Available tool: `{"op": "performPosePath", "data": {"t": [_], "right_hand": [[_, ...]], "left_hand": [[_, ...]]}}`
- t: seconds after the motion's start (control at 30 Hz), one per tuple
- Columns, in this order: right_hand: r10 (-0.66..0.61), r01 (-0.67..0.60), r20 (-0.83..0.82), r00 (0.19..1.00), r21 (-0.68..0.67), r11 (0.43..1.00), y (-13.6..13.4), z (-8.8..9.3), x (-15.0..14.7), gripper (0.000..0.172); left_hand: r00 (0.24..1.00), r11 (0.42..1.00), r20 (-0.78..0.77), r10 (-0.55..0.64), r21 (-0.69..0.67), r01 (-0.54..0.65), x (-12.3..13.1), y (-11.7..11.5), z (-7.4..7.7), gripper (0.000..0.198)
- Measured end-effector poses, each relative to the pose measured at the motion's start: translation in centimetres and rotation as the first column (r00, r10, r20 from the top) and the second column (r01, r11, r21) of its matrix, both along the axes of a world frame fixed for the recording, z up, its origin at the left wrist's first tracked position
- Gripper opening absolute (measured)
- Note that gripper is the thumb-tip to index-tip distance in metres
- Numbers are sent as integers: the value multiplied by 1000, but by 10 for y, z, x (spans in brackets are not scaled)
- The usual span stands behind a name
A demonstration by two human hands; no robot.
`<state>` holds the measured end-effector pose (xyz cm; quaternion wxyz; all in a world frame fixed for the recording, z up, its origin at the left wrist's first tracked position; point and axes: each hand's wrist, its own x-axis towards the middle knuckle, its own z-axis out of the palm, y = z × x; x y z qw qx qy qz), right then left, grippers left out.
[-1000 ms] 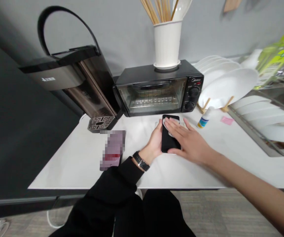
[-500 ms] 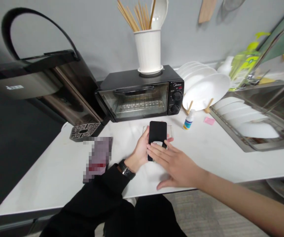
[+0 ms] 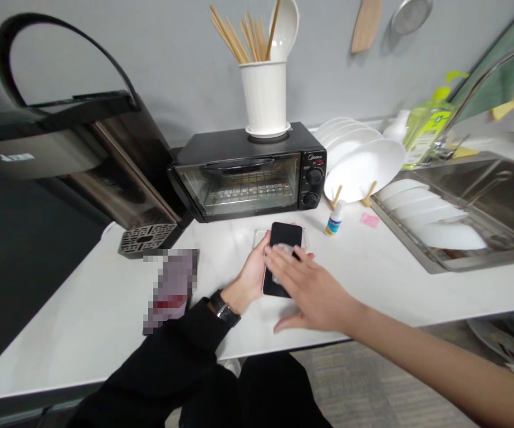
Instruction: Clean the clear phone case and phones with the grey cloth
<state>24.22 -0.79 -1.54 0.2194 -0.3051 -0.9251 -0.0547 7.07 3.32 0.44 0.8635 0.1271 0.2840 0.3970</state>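
My left hand [image 3: 251,270] is closed round a black smartphone [image 3: 279,290], its fingers passing behind it, and keeps it tilted above the counter. My right hand [image 3: 308,285] lies across the phone's dark screen, fingers outstretched and thumb apart. Under those fingers a small whitish wipe [image 3: 284,247] is pressed to the screen; most of it is hidden. Behind the phone, a clear phone case [image 3: 259,236] rests on the counter, partly covered. A small white bottle [image 3: 335,219] with a blue and yellow label stands to the right.
A black toaster oven [image 3: 243,178] backs the counter [image 3: 100,321], with a white cup [image 3: 263,95] of chopsticks on top. A drinks machine [image 3: 118,160] and a pixelated item [image 3: 174,285] are left. Plates [image 3: 366,169], a pink note [image 3: 370,220] and a sink [image 3: 439,264] are right.
My right hand has slid slightly up and left over the screen, taking the whitish wipe with it. My left hand still holds the phone. The whole view has shifted slightly.
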Motion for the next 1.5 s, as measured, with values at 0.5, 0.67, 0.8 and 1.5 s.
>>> {"op": "performPosePath", "data": {"t": [0.5,0.67,0.8,1.5], "right_hand": [[-670,-311,-672,317,-741,596,-37,-12,-20,47],[-518,94,-778,357,-521,848,-28,-7,-4,40],[-237,136,-412,880,-260,956,-7,8,-12,51],[-195,101,-363,911,-262,960,-21,-15,36,41]], "left_hand": [[905,868,-181,385,403,-288,0,7,-12,29],[915,894,-161,370,328,-304,1,8,-7,20],[939,937,-163,303,233,-262,3,6,-3,24],[798,691,6,602,498,-525,-30,26,24,27]]}}
